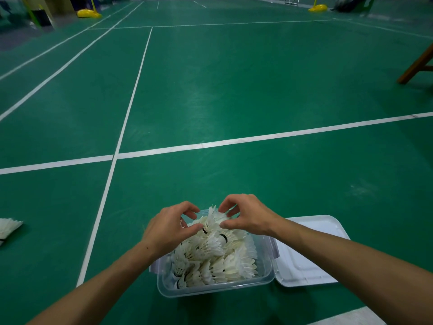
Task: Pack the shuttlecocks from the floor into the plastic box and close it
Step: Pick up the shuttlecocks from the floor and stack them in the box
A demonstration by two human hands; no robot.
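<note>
At the lower centre of the frame, both hands are held over the far end of the plastic box (267, 281). The fingers (191, 211) of the left hand (167, 227) are curled, with thumb and forefinger set apart in a loose ring; the thumb tip is laid against the feathers of the topmost shuttlecocks (214, 222), though a firm grip cannot be confirmed. The right hand (248, 215) is likewise curled, and the feather skirt of the same top cluster is pinched between its thumb and fingertips.

The held shuttlecocks are seen with their feather skirts pointed up and away toward the top of the frame and their dark-banded corks toward the viewer, so the long axis is tilted rather than upright.

The clear box stands open on the green court floor (234, 90) and is heaped with white shuttlecocks lying in mixed directions, the pile rising above the rim at the far end. The white lid (311, 259) is laid flat on the floor just beside the box, toward the lower right. One loose shuttlecock (8, 227) is seen on the floor at the left edge, well apart from the box.
</note>
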